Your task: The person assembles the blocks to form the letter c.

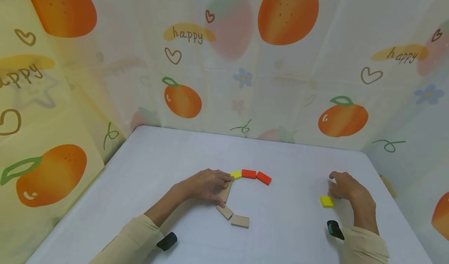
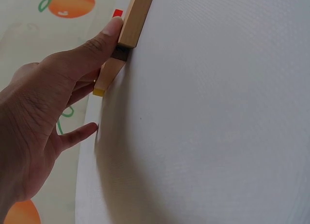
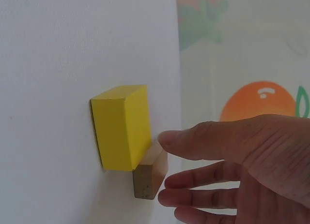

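In the head view my left hand (image 1: 208, 184) spans a plain wooden block (image 1: 226, 193) in a curved row, thumb at its near end and fingertips at its far end. In the left wrist view, the thumb of my left hand (image 2: 63, 83) lies along the wooden blocks (image 2: 111, 71), with other fingers partly hidden behind. My right hand (image 1: 345, 186) is low over the table just beyond a yellow block (image 1: 327, 201). The right wrist view shows its thumb and spread fingers right beside a wooden block (image 3: 151, 173) behind the yellow block (image 3: 121, 132).
The curve continues with a yellow block (image 1: 236, 175) and two red blocks (image 1: 248, 173) at its far end. Two more wooden blocks (image 1: 240, 221) form the near end. Behind the white table (image 1: 168, 147) hangs a fruit-patterned curtain (image 1: 217, 92), also along both sides.
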A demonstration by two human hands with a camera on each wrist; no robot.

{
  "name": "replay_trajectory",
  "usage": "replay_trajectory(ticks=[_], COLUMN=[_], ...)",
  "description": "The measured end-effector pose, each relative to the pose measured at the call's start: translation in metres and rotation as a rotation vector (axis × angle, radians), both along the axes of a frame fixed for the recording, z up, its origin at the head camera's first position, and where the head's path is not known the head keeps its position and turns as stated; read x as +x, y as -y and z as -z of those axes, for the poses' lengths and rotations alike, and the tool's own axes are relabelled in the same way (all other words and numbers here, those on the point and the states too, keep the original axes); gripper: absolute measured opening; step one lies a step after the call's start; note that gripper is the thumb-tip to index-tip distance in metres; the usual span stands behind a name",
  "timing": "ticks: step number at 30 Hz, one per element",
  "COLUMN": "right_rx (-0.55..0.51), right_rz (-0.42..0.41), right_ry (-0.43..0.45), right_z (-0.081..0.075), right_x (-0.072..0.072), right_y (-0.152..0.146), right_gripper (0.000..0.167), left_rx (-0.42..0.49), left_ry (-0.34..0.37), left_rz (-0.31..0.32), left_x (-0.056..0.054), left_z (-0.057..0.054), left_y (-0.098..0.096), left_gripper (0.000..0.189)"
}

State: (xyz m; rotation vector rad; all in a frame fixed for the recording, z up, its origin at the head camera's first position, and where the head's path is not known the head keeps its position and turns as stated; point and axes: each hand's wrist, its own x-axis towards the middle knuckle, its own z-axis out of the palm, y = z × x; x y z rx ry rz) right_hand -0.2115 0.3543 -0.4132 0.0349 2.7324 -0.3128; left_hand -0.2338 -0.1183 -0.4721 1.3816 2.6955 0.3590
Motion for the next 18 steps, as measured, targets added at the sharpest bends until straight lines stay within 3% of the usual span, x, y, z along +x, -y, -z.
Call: replay_trajectory(ticks=[8, 18], right_rx=[-0.035, -0.035], right_rz=[0.036, 0.025], right_ry=[0.037, 0.035], right_z=[0.0019, 0.0092], right_x=[0.0004, -0.0024], right_y=[-0.0027, -0.0052], right_gripper=[0.050, 0.039], left_rx=[-0.016, -0.005], left_ry=[0.013, 0.010], left_rz=[-0.008, -0.011], left_x=[0.0010, 0.0013], left_z=[-0.0021, -0.0013], left_y=[-0.0011, -0.0009], left_gripper=[0.066, 0.065])
